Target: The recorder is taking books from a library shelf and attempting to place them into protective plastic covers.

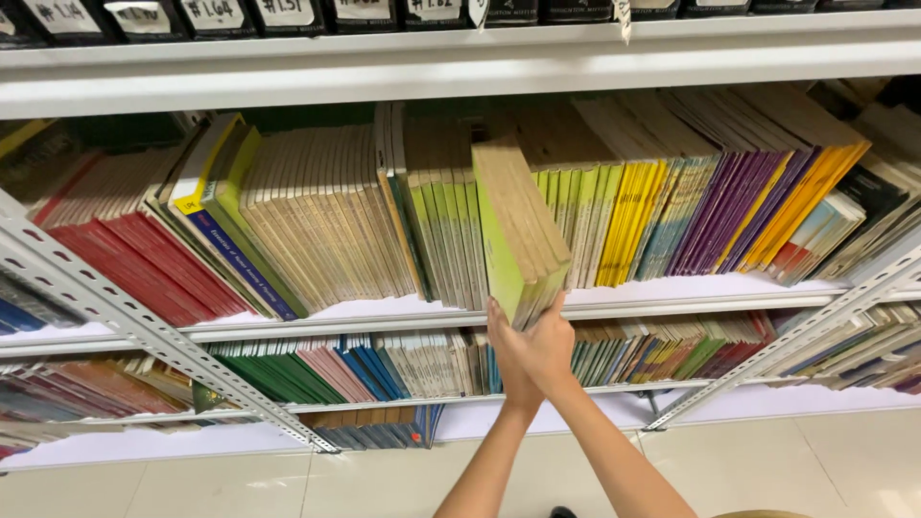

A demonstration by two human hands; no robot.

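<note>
Both my hands reach up to the middle shelf and grip one bundle of thin green-spined booklets [518, 230] by its bottom edge. The bundle sticks out from the row, tilted, with its brownish page edges facing me. My left hand [510, 357] holds the lower left corner. My right hand [552, 347] clasps the lower right side, and the two hands touch each other. On either side of the bundle, more light green booklets [449, 230] stand packed in the row.
A white metal shelf [384, 315] carries tightly packed leaning booklets: red ones [134, 264] at left, beige in the middle, yellow [628, 216] and purple toward the right. Slotted grey braces [144, 331] cross diagonally at left and right. Lower shelves hold more booklets. White floor tiles lie below.
</note>
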